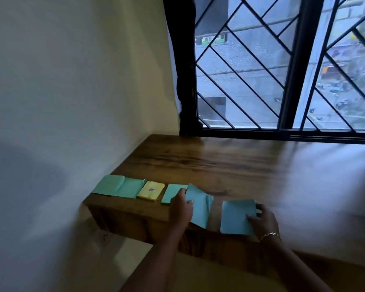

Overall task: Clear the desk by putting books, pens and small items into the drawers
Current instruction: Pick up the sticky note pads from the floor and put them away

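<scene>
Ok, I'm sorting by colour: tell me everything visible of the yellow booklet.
The yellow booklet is small, pale, papery, with a dark mark mid-cover, too blurred to read. It lies flat, closed, near the desk's front edge; the left green booklet meets it, the right green booklet sits apart. Nothing else touches it.

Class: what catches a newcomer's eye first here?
Two hands stand out at the wooden desk's near edge: the left hand grips the left blue booklet, the right hand the right blue booklet. Beside them lie a green pad, a yellow pad and an open green booklet. A black window grille fills the upper right.
</scene>
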`<action>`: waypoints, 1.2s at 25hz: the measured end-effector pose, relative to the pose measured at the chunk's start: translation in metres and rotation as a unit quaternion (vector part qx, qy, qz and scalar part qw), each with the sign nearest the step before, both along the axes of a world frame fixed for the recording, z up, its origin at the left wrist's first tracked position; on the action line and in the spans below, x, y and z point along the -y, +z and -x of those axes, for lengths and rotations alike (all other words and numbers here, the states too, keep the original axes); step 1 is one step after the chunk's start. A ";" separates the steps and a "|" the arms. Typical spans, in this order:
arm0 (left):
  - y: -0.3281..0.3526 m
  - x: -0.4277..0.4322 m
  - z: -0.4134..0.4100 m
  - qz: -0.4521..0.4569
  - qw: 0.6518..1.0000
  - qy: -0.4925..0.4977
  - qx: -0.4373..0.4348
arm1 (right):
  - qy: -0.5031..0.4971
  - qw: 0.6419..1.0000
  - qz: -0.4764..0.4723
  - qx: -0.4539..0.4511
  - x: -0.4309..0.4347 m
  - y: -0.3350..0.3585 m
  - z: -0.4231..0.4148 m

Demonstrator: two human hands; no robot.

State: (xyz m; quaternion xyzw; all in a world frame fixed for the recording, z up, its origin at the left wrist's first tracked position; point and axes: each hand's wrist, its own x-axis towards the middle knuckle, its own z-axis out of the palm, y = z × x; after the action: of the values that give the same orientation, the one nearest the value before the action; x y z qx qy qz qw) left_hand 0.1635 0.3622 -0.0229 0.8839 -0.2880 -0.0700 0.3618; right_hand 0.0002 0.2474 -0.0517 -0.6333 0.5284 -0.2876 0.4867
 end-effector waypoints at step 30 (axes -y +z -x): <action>-0.101 -0.009 -0.010 -0.078 0.907 -0.272 0.312 | 0.186 0.800 0.480 -0.308 -0.031 -0.063 -0.035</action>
State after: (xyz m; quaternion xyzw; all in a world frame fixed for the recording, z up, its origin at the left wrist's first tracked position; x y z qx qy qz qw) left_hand 0.1731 0.3709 -0.1237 0.7736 -0.6088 0.0910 0.1503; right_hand 0.0349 0.2787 -0.1143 -0.9271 0.3173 -0.1982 -0.0236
